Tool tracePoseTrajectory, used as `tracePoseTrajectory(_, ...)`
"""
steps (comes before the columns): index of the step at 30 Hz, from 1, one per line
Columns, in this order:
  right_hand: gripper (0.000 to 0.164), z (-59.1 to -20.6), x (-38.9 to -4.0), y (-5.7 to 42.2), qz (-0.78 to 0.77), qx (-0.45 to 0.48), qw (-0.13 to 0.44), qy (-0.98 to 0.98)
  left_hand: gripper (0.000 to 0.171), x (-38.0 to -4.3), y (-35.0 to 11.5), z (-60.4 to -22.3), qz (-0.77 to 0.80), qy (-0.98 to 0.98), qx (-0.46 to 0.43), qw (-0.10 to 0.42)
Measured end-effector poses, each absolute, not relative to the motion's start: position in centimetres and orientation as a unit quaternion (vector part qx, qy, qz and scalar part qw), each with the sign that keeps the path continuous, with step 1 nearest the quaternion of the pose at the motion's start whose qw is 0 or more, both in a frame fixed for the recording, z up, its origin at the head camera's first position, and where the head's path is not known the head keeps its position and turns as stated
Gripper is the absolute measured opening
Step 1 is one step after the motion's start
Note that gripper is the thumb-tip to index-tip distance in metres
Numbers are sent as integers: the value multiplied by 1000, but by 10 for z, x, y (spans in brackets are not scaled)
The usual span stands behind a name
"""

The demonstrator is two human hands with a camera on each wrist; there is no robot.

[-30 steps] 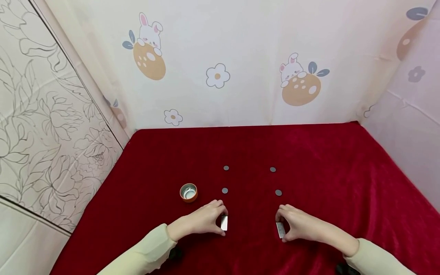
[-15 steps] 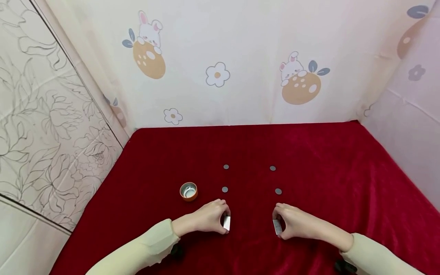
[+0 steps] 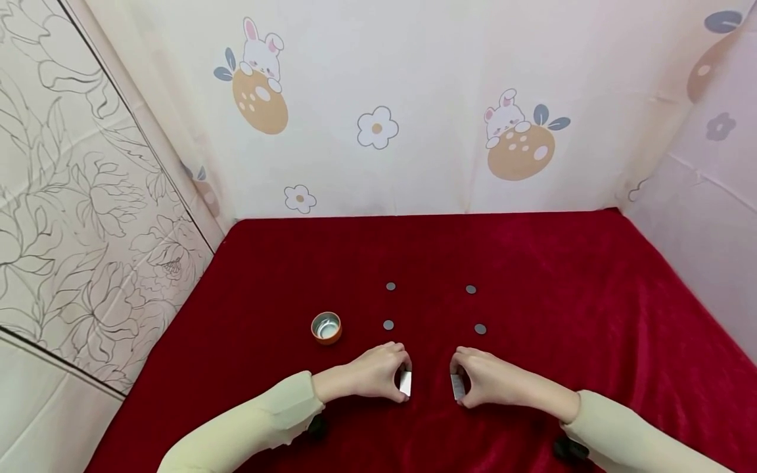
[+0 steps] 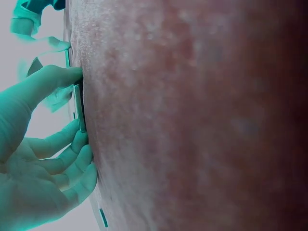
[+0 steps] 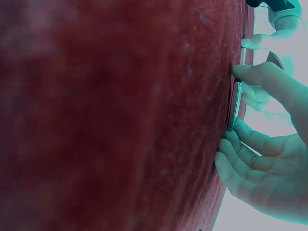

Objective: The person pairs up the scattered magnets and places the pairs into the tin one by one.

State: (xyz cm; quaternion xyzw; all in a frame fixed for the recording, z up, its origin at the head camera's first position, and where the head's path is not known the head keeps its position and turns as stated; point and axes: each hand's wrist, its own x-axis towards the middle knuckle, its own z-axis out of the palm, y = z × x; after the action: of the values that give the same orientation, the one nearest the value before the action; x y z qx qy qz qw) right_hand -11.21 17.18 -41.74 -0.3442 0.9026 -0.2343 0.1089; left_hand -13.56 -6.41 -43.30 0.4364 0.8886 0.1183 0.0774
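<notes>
My left hand holds a flat silvery rectangular plate by its two ends, between thumb and fingers. The right hand grips a similar plate the same way, across a narrow gap. Both plates stand close to the red cloth, facing each other. In the left wrist view, the thumb and fingertips pinch the ends of the left plate. The right wrist view shows the right plate between thumb and fingers, low over the cloth.
Several small grey discs lie beyond the hands, among them a near left disc and a near right disc. A small orange cup with a metallic inside stands to the left. Patterned curtains bound the red cloth.
Both hands have moved inward, still holding their plates, so the gap between the plates has narrowed. The discs and the cup stay where they were on the cloth.
</notes>
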Motion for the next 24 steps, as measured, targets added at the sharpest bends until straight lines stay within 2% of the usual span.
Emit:
tracePoseTrajectory(11, 27, -418, -115, 158, -235, -338, 115, 904, 34, -135, -55, -432, 113, 884, 447, 75)
tracePoseTrajectory(24, 28, -420, -117, 145, -235, -350, 95, 902, 35, -134, -49, -433, 111, 887, 442, 74)
